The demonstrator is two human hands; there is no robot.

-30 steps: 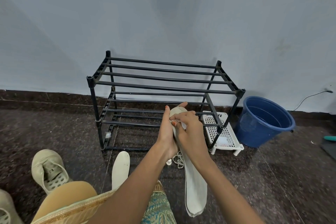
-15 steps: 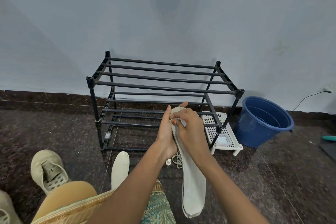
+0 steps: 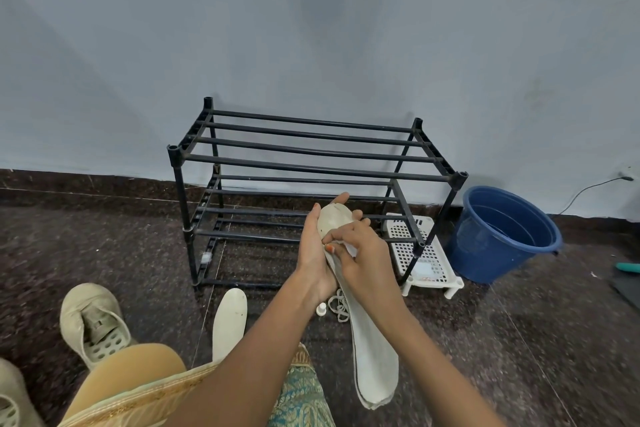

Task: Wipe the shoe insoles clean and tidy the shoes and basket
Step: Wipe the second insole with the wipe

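Observation:
My left hand holds a pale insole upright, toe end up, thumb on its left edge and fingers behind it. My right hand grips a long white cloth and presses it against the insole's face; the cloth's free end hangs down to my lap. A second insole lies on the floor in front of my knee. A beige shoe sits at the lower left, and part of another shoe shows at the corner. A white perforated basket stands beside the rack.
A black two-tier shoe rack stands against the wall with bare bars. A blue bucket is at its right. Loose laces and a small white cap lie on the dark floor under my hands.
My right hand has slid the cloth down the insole, baring more of its toe end. The left hand has kept its hold.

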